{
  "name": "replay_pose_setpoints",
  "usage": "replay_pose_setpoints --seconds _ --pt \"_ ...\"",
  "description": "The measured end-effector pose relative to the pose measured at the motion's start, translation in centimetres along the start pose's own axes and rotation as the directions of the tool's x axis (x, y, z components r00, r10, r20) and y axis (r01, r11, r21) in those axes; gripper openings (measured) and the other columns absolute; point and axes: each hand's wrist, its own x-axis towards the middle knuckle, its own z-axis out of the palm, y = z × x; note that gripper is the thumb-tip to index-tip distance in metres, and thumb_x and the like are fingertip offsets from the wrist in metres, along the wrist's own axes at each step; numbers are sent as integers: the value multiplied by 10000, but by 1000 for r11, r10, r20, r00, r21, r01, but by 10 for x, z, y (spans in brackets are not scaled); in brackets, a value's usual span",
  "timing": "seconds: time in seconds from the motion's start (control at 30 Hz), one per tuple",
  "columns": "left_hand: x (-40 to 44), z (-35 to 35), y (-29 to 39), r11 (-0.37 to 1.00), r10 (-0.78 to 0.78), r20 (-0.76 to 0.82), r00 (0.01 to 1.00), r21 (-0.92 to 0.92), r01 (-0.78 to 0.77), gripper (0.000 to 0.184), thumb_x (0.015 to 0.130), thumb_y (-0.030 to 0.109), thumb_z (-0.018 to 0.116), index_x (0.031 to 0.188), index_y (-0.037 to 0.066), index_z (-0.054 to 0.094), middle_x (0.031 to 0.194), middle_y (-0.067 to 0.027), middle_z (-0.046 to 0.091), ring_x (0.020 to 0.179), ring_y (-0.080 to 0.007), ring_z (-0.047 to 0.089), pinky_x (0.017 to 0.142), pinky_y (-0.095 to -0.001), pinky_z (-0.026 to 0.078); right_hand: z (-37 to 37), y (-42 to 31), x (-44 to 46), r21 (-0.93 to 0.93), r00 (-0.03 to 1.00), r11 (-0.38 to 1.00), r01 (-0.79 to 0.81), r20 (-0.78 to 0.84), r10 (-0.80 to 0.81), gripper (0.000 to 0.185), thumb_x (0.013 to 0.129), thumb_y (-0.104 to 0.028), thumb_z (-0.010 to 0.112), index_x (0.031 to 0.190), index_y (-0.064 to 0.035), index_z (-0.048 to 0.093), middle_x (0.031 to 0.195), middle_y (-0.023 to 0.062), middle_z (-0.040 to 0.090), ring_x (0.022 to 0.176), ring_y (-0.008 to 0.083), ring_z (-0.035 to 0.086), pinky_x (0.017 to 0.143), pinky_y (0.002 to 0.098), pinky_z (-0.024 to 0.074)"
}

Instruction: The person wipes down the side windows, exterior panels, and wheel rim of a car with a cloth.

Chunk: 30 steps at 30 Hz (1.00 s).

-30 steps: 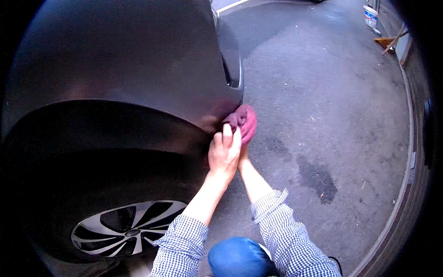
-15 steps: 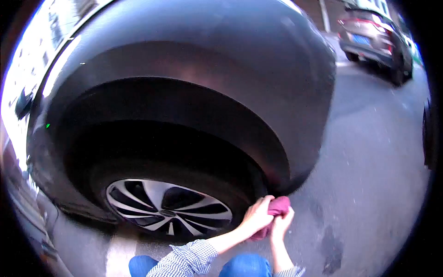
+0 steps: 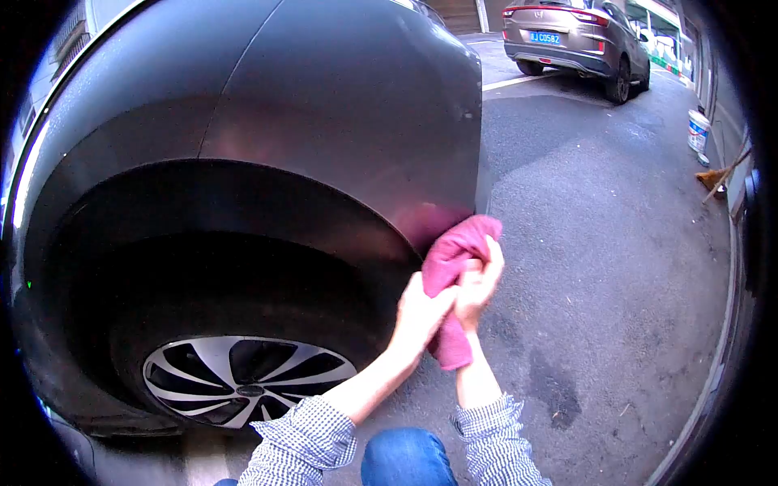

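A crumpled maroon cloth (image 3: 455, 253) is gathered between my two hands, beside the lower corner of a dark grey car's bumper (image 3: 405, 154). My left hand (image 3: 420, 312) is closed on the cloth's near side, its fingers partly hidden. On the other side, my right hand (image 3: 480, 283) grips the cloth with bent fingers, and one end hangs below toward my wrist. The cloth's upper end is close to the bumper; whether it touches, I cannot tell. Left of my hands is the car's wheel (image 3: 250, 390), with silver and black spokes, under the dark wheel arch (image 3: 243, 194).
A brown car (image 3: 559, 36) is parked farther off at upper right. Along the right edge stand a white bucket (image 3: 698, 131) and a broom (image 3: 713, 180). Grey asphalt (image 3: 600, 267) lies right of the bumper, and my knee (image 3: 405, 458) is at the bottom.
My hands and the cloth have moved up, from low beside the tyre to the bumper's lower corner. The view has shifted right, bringing the bucket and broom into sight.
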Motion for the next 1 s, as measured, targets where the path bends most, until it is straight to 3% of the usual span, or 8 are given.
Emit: replay_pose_setpoints --seconds 0.03,0.1,0.17,0.37,0.57,0.7,0.9,1.0 --pt "5 -9 0 999 -49 -41 998 -26 48 409 787 258 630 1099 7 546 1000 -187 642 959 -257 624 823 -355 477 14 -5 4 -142 975 969 203 123 -187 547 897 -314 562 1317 1 408 1354 231 380 1301 363 330 1078 456 240" --pt "7 -21 -1 993 -109 24 994 52 108 382 806 191 589 1145 19 546 1016 -117 634 945 -164 589 846 -311 461 25 5 5 -213 959 949 234 213 -188 669 893 -479 498 1353 -11 369 1420 227 299 1345 430 222 1104 517 146" --pt "3 -16 -15 982 20 -41 999 189 -12 407 813 195 592 1178 26 530 1045 -191 629 994 -270 616 867 -356 466 19 34 -2 -231 936 915 330 202 -287 687 907 -523 435 1357 -9 363 1431 219 293 1354 426 213 1106 516 148" --pt "0 10 -41 903 100 51 994 414 -112 495 796 199 620 1230 33 450 1075 -253 595 1000 -421 580 858 -450 480 -11 96 -43 -345 976 916 -203 6 219 714 936 -548 338 1442 -52 256 1469 242 249 1365 396 214 1109 463 164" --pt "16 5 -17 435 371 430 823 703 -563 318 819 130 550 1113 23 497 1129 -202 497 920 -365 580 767 -453 510 -7 97 -33 -215 951 927 -307 -42 306 626 951 -407 419 1422 -24 267 1410 263 308 1319 389 277 1094 469 210" --pt "28 -20 34 149 516 523 678 725 -672 304 788 117 529 1069 3 502 1021 -161 471 806 -302 579 695 -401 527 36 65 5 -225 976 972 -68 -215 18 586 939 -364 453 1401 -30 319 1423 243 289 1310 382 301 1093 472 227" --pt "17 -88 116 -36 804 463 373 663 -747 584 754 38 549 1312 68 381 1161 -187 474 735 -290 545 656 -405 494 97 -58 75 -249 927 898 362 -4 -374 584 926 -350 474 1402 -40 337 1442 229 294 1336 391 281 1106 483 202" --pt "16 -123 140 -80 886 368 283 722 -688 599 729 50 571 1298 -4 390 1185 -207 471 743 -271 541 664 -370 493 132 -118 96 -165 846 832 530 38 -531 627 899 -263 531 1426 -39 276 1471 237 245 1366 383 239 1123 473 176"
